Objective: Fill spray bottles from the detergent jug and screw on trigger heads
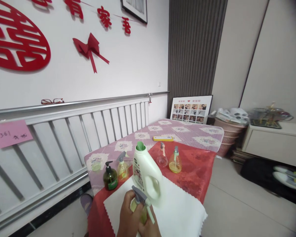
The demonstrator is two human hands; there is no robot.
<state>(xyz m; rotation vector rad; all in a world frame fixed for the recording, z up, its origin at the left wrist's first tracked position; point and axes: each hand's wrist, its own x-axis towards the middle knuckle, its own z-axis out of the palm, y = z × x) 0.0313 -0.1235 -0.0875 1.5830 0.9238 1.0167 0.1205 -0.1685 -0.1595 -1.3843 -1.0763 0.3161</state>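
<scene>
My left hand [128, 215] wraps around a small spray bottle [140, 205] with a grey trigger head and yellowish liquid, held over a white cloth [180, 210]. My right hand [150, 227] touches the bottle's lower side by the trigger at the frame's bottom edge. Just behind stands a tall white detergent jug [148, 174] with a green open spout and a handle. Most of the spray bottle's body is hidden by my fingers.
On the red cloth [197, 171] stand a dark green pump bottle [110, 177], a yellow spray bottle [122, 168], a clear spray bottle [162, 157] and a yellow one [175, 161]. A yellow flat case [163, 138] lies farther back. A white railing [64, 138] runs left; floor lies right.
</scene>
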